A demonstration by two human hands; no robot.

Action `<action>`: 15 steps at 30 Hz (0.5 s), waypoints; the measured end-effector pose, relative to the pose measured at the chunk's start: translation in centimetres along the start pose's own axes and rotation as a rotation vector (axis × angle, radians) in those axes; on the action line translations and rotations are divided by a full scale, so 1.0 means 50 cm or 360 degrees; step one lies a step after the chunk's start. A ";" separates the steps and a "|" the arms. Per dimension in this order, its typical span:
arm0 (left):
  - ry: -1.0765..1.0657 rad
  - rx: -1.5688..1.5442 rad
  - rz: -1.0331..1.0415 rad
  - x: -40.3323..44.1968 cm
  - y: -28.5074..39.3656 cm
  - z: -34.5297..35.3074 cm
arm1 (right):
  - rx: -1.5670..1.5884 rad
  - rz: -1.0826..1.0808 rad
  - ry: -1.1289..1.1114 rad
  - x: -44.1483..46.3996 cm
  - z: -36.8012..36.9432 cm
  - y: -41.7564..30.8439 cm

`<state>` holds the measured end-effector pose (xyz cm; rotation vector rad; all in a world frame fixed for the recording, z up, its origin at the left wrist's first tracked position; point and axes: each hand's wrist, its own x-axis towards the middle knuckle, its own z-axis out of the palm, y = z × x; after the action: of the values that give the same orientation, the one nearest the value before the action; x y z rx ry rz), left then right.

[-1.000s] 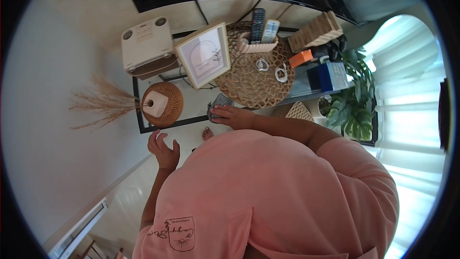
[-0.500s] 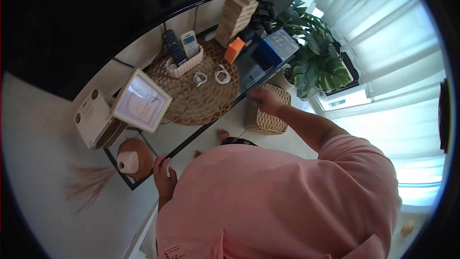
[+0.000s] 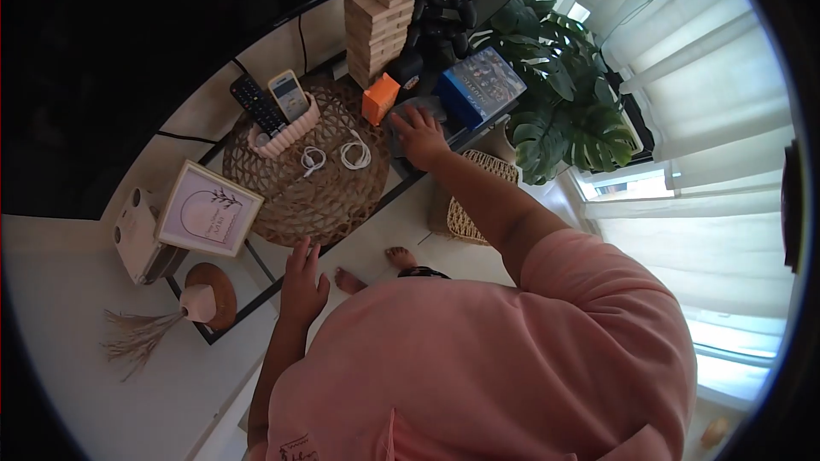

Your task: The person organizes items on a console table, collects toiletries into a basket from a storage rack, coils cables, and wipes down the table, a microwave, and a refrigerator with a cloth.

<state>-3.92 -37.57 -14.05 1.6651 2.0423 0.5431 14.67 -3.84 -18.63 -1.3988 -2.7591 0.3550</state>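
My right hand [image 3: 418, 138] lies with its fingers spread on a grey cloth [image 3: 435, 106], which is partly hidden under it on the glass shelf. An orange box [image 3: 380, 99] stands just left of the hand, and blue cases [image 3: 481, 88] lie to its right. My left hand [image 3: 304, 285] is empty, with its fingers extended near the front edge of the table, by the round woven mat [image 3: 316, 198]. On the mat are white cables [image 3: 355, 154] and a ribbed holder [image 3: 284, 131] with two remotes.
A wooden block tower [image 3: 376, 30] and black controllers [image 3: 442, 21] stand at the back. To the left are a picture frame [image 3: 209, 209], a cream device [image 3: 141, 235] and a vase [image 3: 198, 302] with dried stems. A leafy plant [image 3: 568, 102] and woven basket [image 3: 470, 218] are on the right.
The view has turned and shifted toward the right. My right hand has moved from the front by the picture frame, over the basket, to the shelf between the orange box and blue cases.
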 end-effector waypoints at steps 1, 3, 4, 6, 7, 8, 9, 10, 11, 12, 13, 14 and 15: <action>-0.0053 0.0065 -0.0047 0.013 0.011 0.012 | -0.0052 -0.0152 -0.0052 -0.007 0.004 0.000; -0.0093 0.0132 -0.0109 0.028 0.029 0.040 | -0.0101 -0.0324 -0.0101 -0.035 -0.003 0.009; -0.0110 0.0187 -0.0173 0.033 0.035 0.052 | -0.0053 -0.0487 -0.0192 -0.067 -0.007 0.012; -0.0116 0.0250 -0.0237 0.039 0.046 0.064 | -0.0006 -0.0656 -0.0270 -0.128 -0.015 0.024; -0.0120 0.0273 -0.0293 0.041 0.052 0.067 | 0.0045 -0.0886 -0.0452 -0.156 -0.018 0.038; -0.0124 0.0293 -0.0354 0.042 0.058 0.070 | 0.0094 -0.1120 -0.0639 -0.168 -0.022 0.054; -0.0113 0.0296 -0.0369 0.044 0.066 0.070 | 0.0094 -0.1138 -0.0638 -0.164 -0.028 0.069; -0.0123 0.0340 -0.0409 0.046 0.073 0.070 | 0.0524 -0.1188 -0.0679 -0.153 -0.032 0.084; -0.0138 0.0382 -0.0451 0.046 0.080 0.072 | 0.0960 -0.1221 -0.0723 -0.140 -0.035 0.097; -0.0137 0.0381 -0.0472 0.045 0.083 0.076 | 0.1059 -0.1007 -0.0644 -0.113 -0.054 0.107; -0.0125 0.0409 -0.0497 0.046 0.084 0.082 | 0.1151 -0.0793 -0.0564 -0.078 -0.075 0.116; -0.0112 0.0437 -0.0524 0.046 0.087 0.087 | 0.0877 -0.0693 -0.0222 -0.051 -0.078 0.125; -0.0110 0.0436 -0.0546 0.046 0.094 0.089 | 0.0602 -0.0588 0.0116 -0.031 -0.075 0.131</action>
<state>2.01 -34.33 -15.30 1.4004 2.3640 0.0917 21.26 -0.60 -16.27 -0.7848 -2.6281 0.7382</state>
